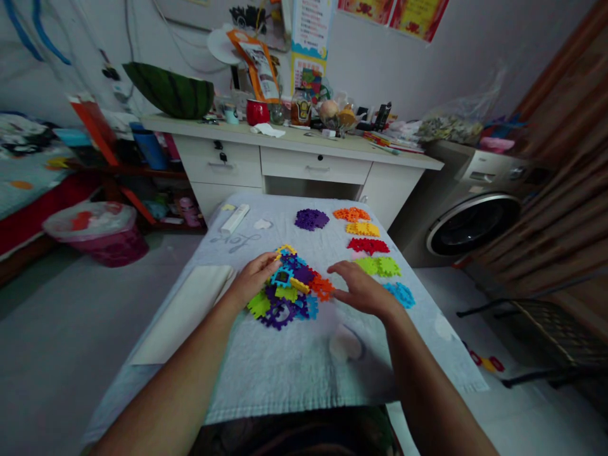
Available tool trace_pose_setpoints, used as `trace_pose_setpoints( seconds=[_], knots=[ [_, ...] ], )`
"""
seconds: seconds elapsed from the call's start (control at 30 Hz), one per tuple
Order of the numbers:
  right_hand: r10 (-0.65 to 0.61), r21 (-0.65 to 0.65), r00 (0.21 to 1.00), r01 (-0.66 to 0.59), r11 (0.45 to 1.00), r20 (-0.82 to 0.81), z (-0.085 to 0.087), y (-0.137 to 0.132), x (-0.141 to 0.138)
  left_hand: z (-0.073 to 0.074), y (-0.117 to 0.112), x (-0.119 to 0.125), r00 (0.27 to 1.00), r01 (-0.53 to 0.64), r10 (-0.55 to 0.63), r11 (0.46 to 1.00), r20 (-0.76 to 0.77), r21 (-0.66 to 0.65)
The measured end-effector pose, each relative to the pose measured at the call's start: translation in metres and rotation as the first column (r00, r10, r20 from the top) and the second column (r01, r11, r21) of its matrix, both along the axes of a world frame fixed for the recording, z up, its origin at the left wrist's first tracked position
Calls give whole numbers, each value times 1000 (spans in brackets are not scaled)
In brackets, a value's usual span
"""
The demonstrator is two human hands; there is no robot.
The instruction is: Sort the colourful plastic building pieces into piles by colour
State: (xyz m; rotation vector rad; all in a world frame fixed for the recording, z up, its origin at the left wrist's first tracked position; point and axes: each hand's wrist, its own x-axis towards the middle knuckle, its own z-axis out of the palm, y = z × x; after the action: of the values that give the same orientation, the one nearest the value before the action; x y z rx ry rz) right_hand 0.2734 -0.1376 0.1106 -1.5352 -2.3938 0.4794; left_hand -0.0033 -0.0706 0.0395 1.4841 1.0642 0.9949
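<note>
A mixed heap of colourful interlocking plastic pieces point(289, 288) lies in the middle of a small table covered with a pale blue cloth point(285, 361). My left hand point(254, 278) rests at the heap's left edge, fingers curled against the pieces. My right hand point(361, 288) hovers just right of the heap, fingers spread flat and holding nothing, near an orange piece point(323, 286). Sorted piles lie beyond: purple point(311, 219), orange point(351, 214), yellow point(363, 229), red point(368, 246), green point(380, 266) and blue point(399, 294).
A white folded cloth point(183, 313) lies on the table's left part and a white tube point(234, 218) at its far left. Behind stand a cluttered white desk point(285, 158) with a watermelon half point(171, 92), a washing machine point(470, 215) on the right and a pink bin point(97, 231) on the left.
</note>
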Motion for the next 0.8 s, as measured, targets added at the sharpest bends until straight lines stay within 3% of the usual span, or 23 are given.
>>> trace_pose_setpoints(
  seconds=[0.1, 0.23, 0.37, 0.5, 0.67, 0.8],
  knots=[
    [138, -13, 989, -139, 990, -55, -4, 12, -45, 3, -2, 1, 998, 7, -6, 1000, 64, -16],
    [68, 11, 997, -67, 998, -42, -24, 25, -71, 2, -1, 1, 995, -11, 12, 1000, 95, -17],
    [-56, -8, 980, 55, 998, -191, -38, 28, -66, -4, 4, -1, 997, -52, 50, 998, 58, 32],
    [-136, -50, 924, 127, 991, -358, -44, 29, -57, -7, 6, -4, 982, -119, 133, 987, -133, 112],
    [-210, -239, 770, 77, 968, -602, -58, 36, -53, -9, 5, -6, 955, -88, 143, 973, -261, 213],
    [-230, -278, 689, 42, 960, -688, -67, 40, -52, -16, 8, -6, 929, -89, 170, 964, -327, 249]
  ],
)
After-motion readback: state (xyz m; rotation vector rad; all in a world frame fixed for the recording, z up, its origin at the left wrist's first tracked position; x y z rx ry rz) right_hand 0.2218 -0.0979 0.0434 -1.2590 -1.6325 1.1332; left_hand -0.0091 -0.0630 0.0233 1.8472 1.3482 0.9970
